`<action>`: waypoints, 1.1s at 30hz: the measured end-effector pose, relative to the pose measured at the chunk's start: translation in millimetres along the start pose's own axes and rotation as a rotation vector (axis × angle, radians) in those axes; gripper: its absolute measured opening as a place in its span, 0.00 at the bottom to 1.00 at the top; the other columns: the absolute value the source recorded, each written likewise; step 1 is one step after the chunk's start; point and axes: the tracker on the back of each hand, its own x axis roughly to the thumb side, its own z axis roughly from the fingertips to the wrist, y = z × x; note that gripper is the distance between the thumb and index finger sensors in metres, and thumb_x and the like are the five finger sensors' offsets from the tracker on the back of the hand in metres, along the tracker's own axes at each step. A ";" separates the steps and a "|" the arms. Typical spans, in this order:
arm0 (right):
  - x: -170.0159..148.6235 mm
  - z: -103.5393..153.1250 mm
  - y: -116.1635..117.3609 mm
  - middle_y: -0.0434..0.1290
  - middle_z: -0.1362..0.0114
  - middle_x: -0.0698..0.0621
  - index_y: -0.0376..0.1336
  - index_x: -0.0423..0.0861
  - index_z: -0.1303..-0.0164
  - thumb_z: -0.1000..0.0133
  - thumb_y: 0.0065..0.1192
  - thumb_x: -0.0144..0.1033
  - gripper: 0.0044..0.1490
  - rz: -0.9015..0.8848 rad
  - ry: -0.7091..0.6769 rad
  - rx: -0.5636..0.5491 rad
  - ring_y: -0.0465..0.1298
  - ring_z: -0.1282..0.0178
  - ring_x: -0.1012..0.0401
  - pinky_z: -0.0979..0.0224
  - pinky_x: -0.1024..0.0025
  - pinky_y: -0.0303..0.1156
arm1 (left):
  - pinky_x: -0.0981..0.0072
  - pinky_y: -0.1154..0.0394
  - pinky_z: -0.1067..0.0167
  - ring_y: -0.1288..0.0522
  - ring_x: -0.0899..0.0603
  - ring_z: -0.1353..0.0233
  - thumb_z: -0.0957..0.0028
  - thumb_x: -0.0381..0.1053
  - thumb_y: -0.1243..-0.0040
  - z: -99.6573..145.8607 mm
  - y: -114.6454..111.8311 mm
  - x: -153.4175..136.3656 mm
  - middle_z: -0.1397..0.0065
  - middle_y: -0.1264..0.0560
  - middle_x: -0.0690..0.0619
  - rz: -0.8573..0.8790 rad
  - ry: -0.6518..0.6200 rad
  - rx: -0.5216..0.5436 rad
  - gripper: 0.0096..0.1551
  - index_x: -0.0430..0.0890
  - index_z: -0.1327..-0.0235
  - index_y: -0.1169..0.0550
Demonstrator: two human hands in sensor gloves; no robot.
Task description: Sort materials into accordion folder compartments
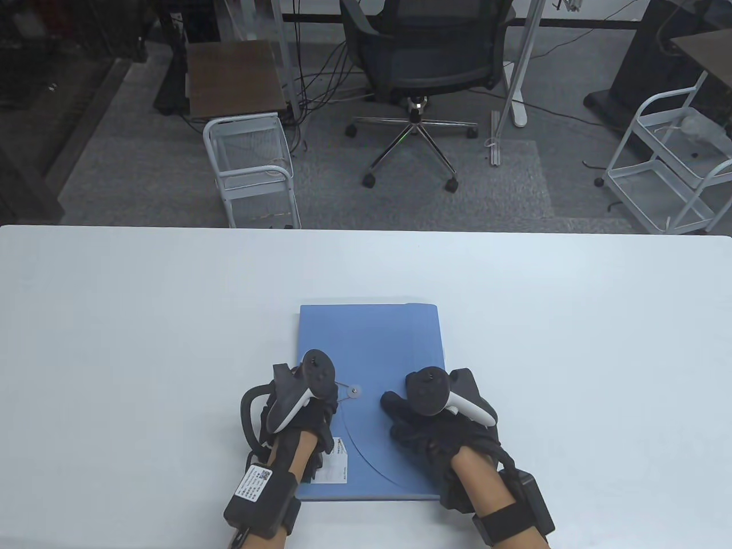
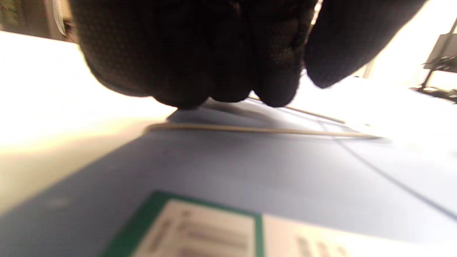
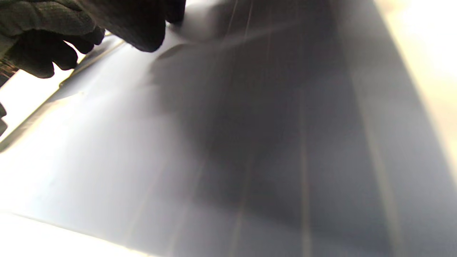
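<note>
A closed blue folder (image 1: 370,366) lies flat on the white bench (image 1: 143,343), at the near middle, its long side running away from the person. A curved flap line crosses its near half. A small round white button (image 1: 355,392) sits on the cover between the two hands, with a thin string (image 2: 257,130) running from it toward the left hand. A white label (image 1: 337,466) with a green edge is stuck near the folder's near left corner.

The left hand (image 1: 303,400) rests over the folder's left edge. In the left wrist view its fingers (image 2: 185,53) are curled together, with their tips down at the cover where the string ends; whether this grip actually pinches the string cannot be told, because the fingertips hide the contact.

The right hand (image 1: 434,417) lies over the folder's right side, near its near right corner. In the right wrist view its fingertips (image 3: 142,32) touch or hover just above the cover, spread rather than curled; this grip holds nothing that can be seen. The remainder of that view shows the blurred blue cover in shadow.

Beyond the bench's far edge stand an office chair (image 1: 423,63), a white wire cart (image 1: 251,166) to the left and another cart (image 1: 669,166) to the right, all on grey carpet.
</note>
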 end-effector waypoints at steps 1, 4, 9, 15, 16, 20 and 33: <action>1.2 2.8 -1.3 0.28 0.12 0.41 0.46 0.58 0.15 0.33 0.56 0.49 0.38 -0.006 -0.017 -0.012 0.27 0.18 0.37 0.26 0.20 0.40 | 0.43 0.25 0.37 0.25 0.31 0.30 0.36 0.60 0.42 3.7 4.4 -2.6 0.23 0.26 0.42 0.027 -0.006 -0.033 0.27 0.47 0.32 0.20; 4.3 15.8 -11.6 0.32 0.12 0.35 0.49 0.53 0.15 0.33 0.55 0.49 0.37 -0.019 -0.076 -0.125 0.34 0.17 0.32 0.28 0.19 0.36 | 0.39 0.29 0.34 0.29 0.29 0.27 0.36 0.60 0.44 15.4 20.3 -7.2 0.20 0.29 0.40 0.111 -0.106 0.009 0.28 0.46 0.29 0.21; 11.1 41.1 -31.6 0.39 0.11 0.34 0.54 0.51 0.17 0.34 0.54 0.50 0.35 -0.054 -0.198 -0.323 0.40 0.16 0.32 0.25 0.21 0.45 | 0.36 0.33 0.31 0.34 0.27 0.23 0.35 0.61 0.46 39.0 47.2 -12.1 0.17 0.32 0.40 0.144 -0.251 0.142 0.30 0.46 0.27 0.23; 18.8 73.8 -45.7 0.43 0.11 0.35 0.54 0.51 0.18 0.35 0.54 0.52 0.36 -0.006 -0.298 -0.587 0.45 0.16 0.32 0.25 0.24 0.51 | 0.36 0.34 0.30 0.35 0.28 0.22 0.36 0.64 0.46 60.6 64.4 -20.9 0.16 0.33 0.42 0.159 -0.379 0.367 0.33 0.46 0.26 0.24; 18.9 77.4 -46.3 0.44 0.11 0.35 0.54 0.51 0.17 0.35 0.54 0.53 0.37 0.004 -0.310 -0.618 0.45 0.16 0.32 0.24 0.24 0.51 | 0.35 0.35 0.30 0.35 0.28 0.21 0.37 0.64 0.46 62.4 65.7 -22.0 0.16 0.33 0.42 0.165 -0.402 0.384 0.34 0.46 0.25 0.24; 20.1 89.3 -48.5 0.44 0.10 0.36 0.51 0.51 0.16 0.37 0.54 0.59 0.42 0.062 -0.345 -0.754 0.45 0.15 0.32 0.24 0.24 0.51 | 0.34 0.38 0.28 0.38 0.30 0.18 0.38 0.68 0.45 70.6 69.7 -25.6 0.13 0.35 0.43 0.163 -0.455 0.460 0.37 0.48 0.22 0.26; 19.2 90.1 -39.2 0.23 0.11 0.34 0.29 0.55 0.11 0.43 0.40 0.82 0.62 0.314 -0.284 -0.805 0.25 0.17 0.31 0.27 0.17 0.30 | 0.19 0.65 0.34 0.74 0.26 0.17 0.47 0.90 0.61 68.2 60.3 -23.6 0.09 0.68 0.35 -0.004 -0.526 0.298 0.71 0.45 0.06 0.58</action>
